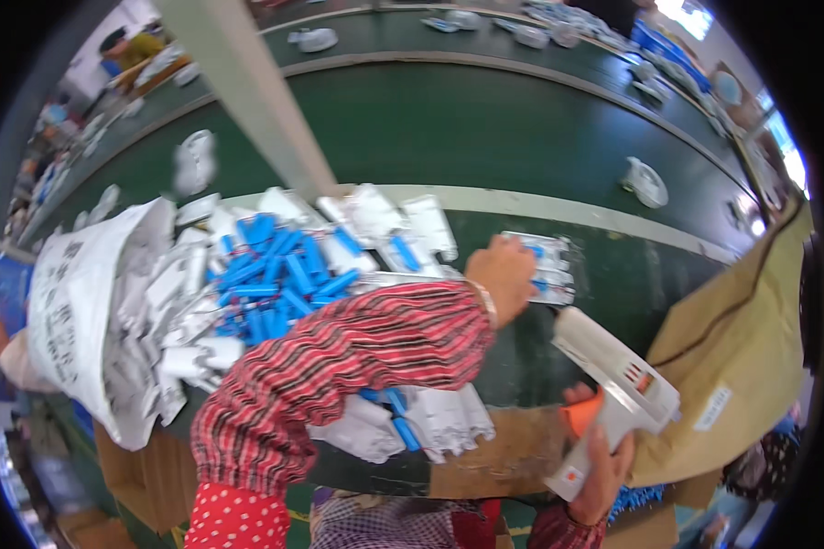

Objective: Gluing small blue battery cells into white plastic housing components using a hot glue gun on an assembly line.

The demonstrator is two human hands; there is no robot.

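Observation:
My right hand (600, 467) is wrapped round the handle of a white hot glue gun (618, 380) with an orange trigger. The gun's nozzle points up and left, just below a white plastic casing (558, 282) with blue cylinders in it. My left hand (504, 274), its arm in a red striped sleeve, reaches across and grips the left side of this casing. Its fingertips are partly hidden. Left of it lies a heap of blue cylindrical batteries (270, 274) on white casings. More white casings (444, 421) with a few blue batteries lie below my left forearm.
A white sack (78, 316) spills white casings at the left. A brown paper-like sheet (737, 352) and a dark cable stand at the right. Beyond the work surface runs a green conveyor belt (485, 128) with white parts; a pale post (256, 91) rises before it.

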